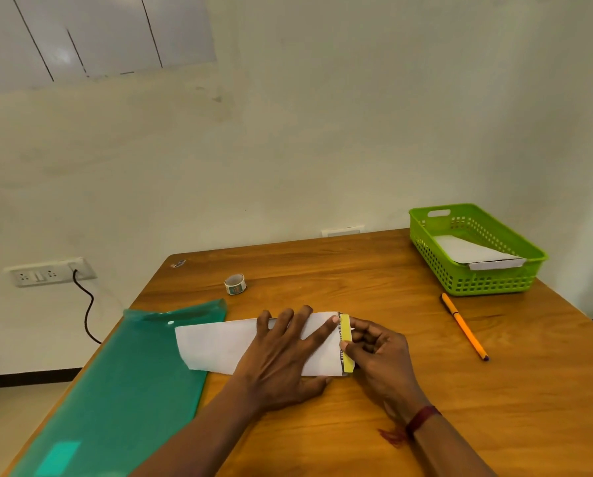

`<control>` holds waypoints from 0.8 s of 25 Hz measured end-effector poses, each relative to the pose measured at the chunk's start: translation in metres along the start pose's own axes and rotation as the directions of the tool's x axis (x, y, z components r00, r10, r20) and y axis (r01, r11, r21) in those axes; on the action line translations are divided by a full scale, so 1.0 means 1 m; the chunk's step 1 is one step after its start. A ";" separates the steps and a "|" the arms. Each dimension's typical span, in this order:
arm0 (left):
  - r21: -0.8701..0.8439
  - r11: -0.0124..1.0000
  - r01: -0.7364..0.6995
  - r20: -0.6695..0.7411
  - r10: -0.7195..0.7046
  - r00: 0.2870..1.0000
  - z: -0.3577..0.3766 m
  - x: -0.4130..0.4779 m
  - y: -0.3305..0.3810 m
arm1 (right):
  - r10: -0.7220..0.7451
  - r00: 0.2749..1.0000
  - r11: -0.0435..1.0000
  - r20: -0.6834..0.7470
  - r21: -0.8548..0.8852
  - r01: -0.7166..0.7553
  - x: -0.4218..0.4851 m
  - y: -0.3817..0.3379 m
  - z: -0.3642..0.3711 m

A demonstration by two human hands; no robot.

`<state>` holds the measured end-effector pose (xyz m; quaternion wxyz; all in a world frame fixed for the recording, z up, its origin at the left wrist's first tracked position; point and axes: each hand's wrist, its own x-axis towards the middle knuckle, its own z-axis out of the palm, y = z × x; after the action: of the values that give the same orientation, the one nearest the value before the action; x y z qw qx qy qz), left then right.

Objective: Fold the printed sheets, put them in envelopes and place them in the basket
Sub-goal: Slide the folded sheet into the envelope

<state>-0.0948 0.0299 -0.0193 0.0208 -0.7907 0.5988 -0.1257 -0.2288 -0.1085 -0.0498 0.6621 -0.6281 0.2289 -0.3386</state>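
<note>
A white envelope [215, 346] lies flat on the wooden table [322, 270], its flap end to the right with a yellow strip [346, 339] along it. My left hand [284, 352] presses flat on the envelope, fingers spread and straight. At the flap end, my right hand [377, 352] pinches the yellow strip between thumb and fingers. The green basket [474, 249] stands at the table's far right corner with a white envelope [474, 253] lying inside it.
A green translucent folder [126, 390] lies at the left, hanging over the table edge, partly under the envelope. A tape roll [235, 284] sits behind the envelope. An orange pen [463, 325] lies right of my hands. A wall socket with a black cable [50, 271] is at the left.
</note>
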 end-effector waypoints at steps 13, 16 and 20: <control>0.060 0.998 -0.017 -0.080 0.022 0.997 0.016 -0.001 -0.002 | 0.027 0.983 0.997 0.184 0.067 -0.040 0.003 -0.001 -0.008; 0.051 0.999 -0.006 -0.081 0.010 0.997 0.019 -0.001 -0.002 | 0.041 0.973 0.995 0.227 0.082 -0.061 0.002 -0.001 -0.009; 0.051 0.999 -0.008 -0.095 0.013 0.995 0.020 -0.002 -0.002 | 0.072 0.956 0.997 0.286 -0.010 -0.072 0.001 -0.002 -0.006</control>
<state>-0.0891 0.0302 -0.0392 0.0130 -0.7800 0.5998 -0.1783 -0.2329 -0.1134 -0.0487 0.7003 -0.6616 0.1536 -0.2198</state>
